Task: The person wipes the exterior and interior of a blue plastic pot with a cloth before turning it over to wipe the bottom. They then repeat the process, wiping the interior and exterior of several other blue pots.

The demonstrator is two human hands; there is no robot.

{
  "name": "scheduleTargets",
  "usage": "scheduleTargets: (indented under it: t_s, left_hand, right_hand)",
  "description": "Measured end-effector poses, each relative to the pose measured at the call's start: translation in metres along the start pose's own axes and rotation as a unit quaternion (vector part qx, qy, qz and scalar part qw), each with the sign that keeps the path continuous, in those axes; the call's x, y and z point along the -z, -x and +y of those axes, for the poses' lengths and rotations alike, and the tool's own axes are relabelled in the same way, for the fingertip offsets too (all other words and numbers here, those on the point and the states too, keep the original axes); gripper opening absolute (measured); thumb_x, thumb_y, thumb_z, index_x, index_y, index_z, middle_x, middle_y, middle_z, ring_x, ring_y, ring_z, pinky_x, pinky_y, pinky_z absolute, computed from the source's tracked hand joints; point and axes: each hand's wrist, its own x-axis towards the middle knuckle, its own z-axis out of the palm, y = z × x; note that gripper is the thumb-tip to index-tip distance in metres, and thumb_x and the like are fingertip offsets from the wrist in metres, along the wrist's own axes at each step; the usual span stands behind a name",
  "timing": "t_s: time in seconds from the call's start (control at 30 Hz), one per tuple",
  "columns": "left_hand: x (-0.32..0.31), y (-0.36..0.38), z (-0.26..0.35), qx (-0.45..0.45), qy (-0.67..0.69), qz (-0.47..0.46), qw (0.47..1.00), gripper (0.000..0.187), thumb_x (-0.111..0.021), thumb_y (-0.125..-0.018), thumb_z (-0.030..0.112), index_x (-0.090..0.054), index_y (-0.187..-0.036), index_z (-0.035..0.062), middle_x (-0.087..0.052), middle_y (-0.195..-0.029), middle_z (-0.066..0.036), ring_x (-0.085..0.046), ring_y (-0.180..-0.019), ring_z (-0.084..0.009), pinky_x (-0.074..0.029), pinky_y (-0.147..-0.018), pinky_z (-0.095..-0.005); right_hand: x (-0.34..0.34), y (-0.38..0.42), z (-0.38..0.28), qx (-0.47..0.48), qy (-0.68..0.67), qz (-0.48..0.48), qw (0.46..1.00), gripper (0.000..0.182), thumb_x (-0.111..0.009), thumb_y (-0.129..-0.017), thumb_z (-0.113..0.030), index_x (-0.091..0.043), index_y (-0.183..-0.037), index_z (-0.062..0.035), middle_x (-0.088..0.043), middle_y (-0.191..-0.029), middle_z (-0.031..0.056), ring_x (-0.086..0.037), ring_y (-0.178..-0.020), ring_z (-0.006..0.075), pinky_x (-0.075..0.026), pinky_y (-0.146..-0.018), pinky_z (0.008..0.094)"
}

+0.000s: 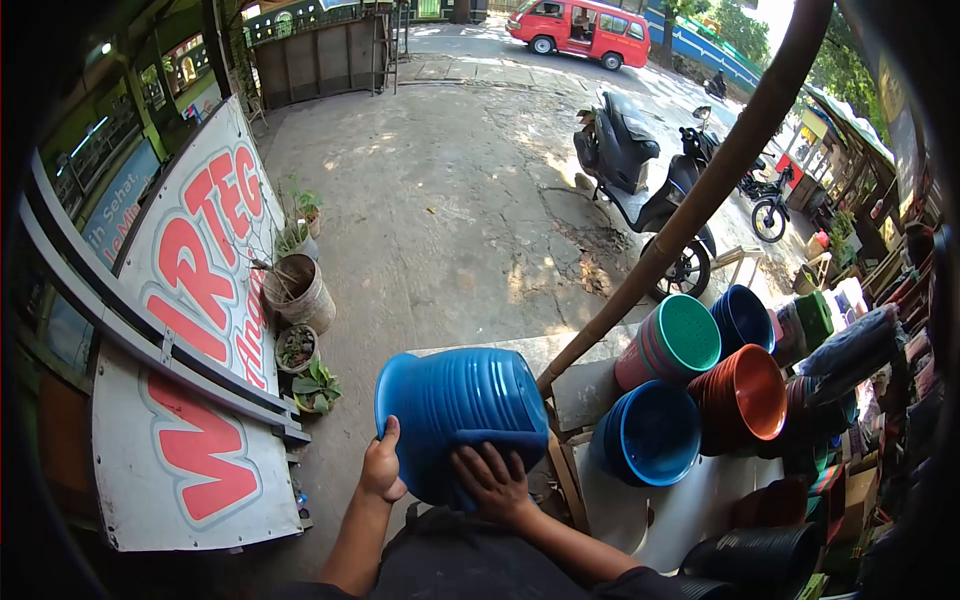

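A ribbed blue plastic plant pot is held on its side in front of my body, its flared rim to the left and its base to the right. My left hand grips it at the rim, thumb on the outside and the other fingers mostly hidden. Against the lower right of its wall, my right hand presses a folded dark blue cloth, fingers laid over the fabric. Part of the cloth is hidden under that hand.
To the right stand stacks of pots: blue, orange and green. A slanting bamboo pole rises beside them. On the left are a red-lettered sign and potted plants. A scooter is parked ahead.
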Motion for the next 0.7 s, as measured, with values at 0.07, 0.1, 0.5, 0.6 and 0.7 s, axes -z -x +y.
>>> scheduleTargets:
  t_s: [0.07,0.1,0.5,0.6,0.7]
  left_hand:
    - [0.017,-0.007,-0.011,0.046,0.143,-0.044,0.988,0.064,-0.042,-0.103,0.046,-0.039,-0.143,-0.0039,-0.054,-0.137,-0.021,-0.054,-0.125,-0.0349,-0.043,-0.107,-0.0493]
    - [0.021,-0.006,-0.012,0.04,0.147,-0.042,0.987,0.064,-0.042,-0.103,0.046,-0.039,-0.143,-0.0039,-0.054,-0.137,-0.021,-0.054,-0.125,-0.0349,-0.043,-0.107,-0.0493]
    - [0.017,0.007,-0.007,0.055,0.084,-0.111,0.989,0.063,-0.075,-0.087,0.027,-0.048,-0.136,-0.0023,-0.06,-0.131,-0.015,-0.059,-0.119,-0.0275,-0.047,-0.104,-0.0427]
    - [0.018,0.013,-0.017,0.026,-0.042,-0.115,0.992,0.059,-0.077,-0.086,0.023,-0.052,-0.131,-0.0035,-0.063,-0.124,-0.014,-0.06,-0.115,-0.0236,-0.048,-0.101,-0.0382]
    - [0.024,0.01,-0.023,0.022,-0.091,-0.103,0.99,0.062,-0.078,-0.085,0.021,-0.049,-0.134,-0.0024,-0.062,-0.127,-0.013,-0.06,-0.116,-0.0243,-0.049,-0.101,-0.0399]
  right_hand:
    - [-0.01,0.019,0.003,-0.077,-0.059,0.051,0.994,0.061,-0.052,-0.091,-0.036,-0.045,-0.146,-0.0085,-0.035,-0.155,0.0152,-0.033,-0.144,0.0295,-0.013,-0.119,0.0531]
    - [-0.006,0.013,0.006,-0.161,-0.116,0.099,0.975,0.058,-0.049,-0.095,-0.033,-0.043,-0.147,-0.0071,-0.037,-0.153,0.0175,-0.035,-0.143,0.031,-0.013,-0.118,0.0542]
    - [0.001,-0.006,0.185,-0.455,-0.792,-0.089,0.398,0.054,-0.045,-0.103,-0.04,-0.05,-0.137,0.0016,-0.061,-0.129,0.0129,-0.059,-0.118,0.0224,-0.045,-0.102,0.0361]
    - [0.041,-0.054,0.178,-0.398,-0.676,-0.237,0.574,0.053,-0.053,-0.101,-0.037,-0.05,-0.14,-0.0013,-0.057,-0.136,0.0119,-0.053,-0.125,0.0204,-0.039,-0.107,0.0328]
    - [0.044,-0.07,0.156,-0.274,-0.477,-0.248,0.798,0.059,-0.06,-0.096,-0.035,-0.046,-0.143,-0.0036,-0.047,-0.147,0.0196,-0.044,-0.137,0.0333,-0.033,-0.113,0.0375]
